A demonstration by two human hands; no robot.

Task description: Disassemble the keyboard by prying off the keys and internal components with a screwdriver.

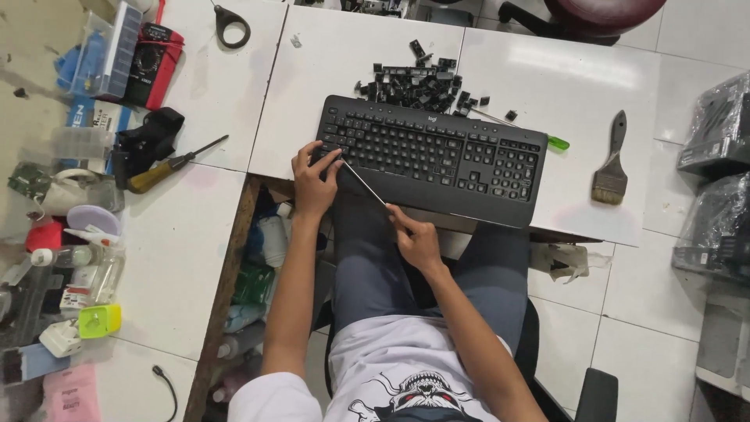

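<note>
A black full-size keyboard [437, 152] lies on the white table [367, 55], its front edge overhanging my lap. My left hand [314, 178] rests on the keyboard's lower left corner, fingers pressing on the keys there. My right hand [416, 238] grips the handle end of a thin metal rod tool [363, 183], whose tip reaches up to the keys beside my left fingers. Behind the keyboard sits a heap of several loose black keycaps [418, 82].
A paintbrush [612, 168] lies right of the keyboard, and a green-handled tool [557, 143] pokes out behind it. A yellow-handled screwdriver [168, 168], a red multimeter [152, 62], and bottles and clutter fill the left table. Bagged keyboards [715, 203] are stacked at the right.
</note>
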